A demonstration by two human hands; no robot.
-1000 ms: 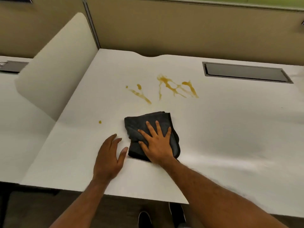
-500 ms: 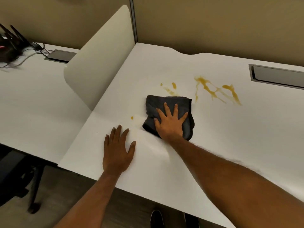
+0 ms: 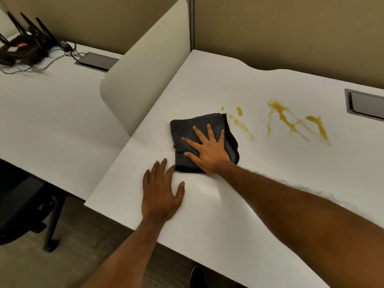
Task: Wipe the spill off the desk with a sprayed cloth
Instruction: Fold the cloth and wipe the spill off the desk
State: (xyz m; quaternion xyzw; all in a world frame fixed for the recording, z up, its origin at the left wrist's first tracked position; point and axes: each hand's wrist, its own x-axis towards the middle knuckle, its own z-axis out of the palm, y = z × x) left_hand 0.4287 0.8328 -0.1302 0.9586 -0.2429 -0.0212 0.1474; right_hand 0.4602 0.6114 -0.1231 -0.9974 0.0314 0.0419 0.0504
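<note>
A dark grey folded cloth (image 3: 187,129) lies on the white desk (image 3: 270,194), left of the spill. My right hand (image 3: 207,150) presses flat on it with fingers spread. The brown-yellow spill (image 3: 291,121) streaks the desk to the right of the cloth. Smaller drops and a thin streak (image 3: 239,119) sit just past the cloth's right edge. My left hand (image 3: 161,194) rests flat on the bare desk near the front edge, its fingertips touching the cloth's near corner. A faint smear (image 3: 135,167) shows left of my left hand.
A rounded white divider panel (image 3: 149,69) stands along the desk's left side. A grey cable hatch (image 3: 365,104) is set into the desk at far right. The neighbouring desk holds a black router (image 3: 22,48) with cables. A dark chair (image 3: 18,204) stands below left.
My right hand slid the cloth left and away from me, over the small lone drop, which no longer shows. My left hand stayed flat on the desk. The view swung left.
</note>
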